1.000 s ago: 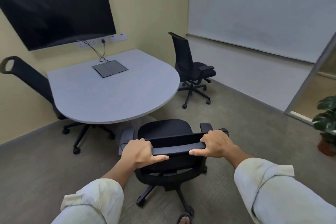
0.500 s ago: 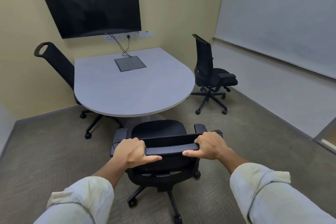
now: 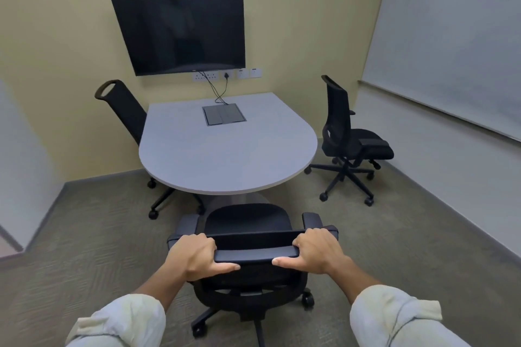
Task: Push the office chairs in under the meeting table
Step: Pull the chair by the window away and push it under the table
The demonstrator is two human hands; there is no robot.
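Observation:
A black office chair (image 3: 248,222) stands right in front of me, its seat facing the rounded end of the grey meeting table (image 3: 225,155) and just short of its edge. My left hand (image 3: 194,255) and my right hand (image 3: 315,249) both grip the top bar of its backrest, thumbs underneath. A second black chair (image 3: 124,110) sits at the table's left side, its seat hidden under the tabletop. A third black chair (image 3: 346,138) stands off the table's right side, turned away from it and clear of the edge.
A dark screen (image 3: 180,34) hangs on the yellow wall behind the table, with sockets and cables below it. A grey cable hatch (image 3: 224,115) is set into the tabletop. A whiteboard (image 3: 451,45) covers the right wall. Carpet lies open on both sides of me.
The view has swung left, so the table and screen now sit centred ahead of me. The gripped chair has lined up with the table's rounded end. Both hands keep their grip.

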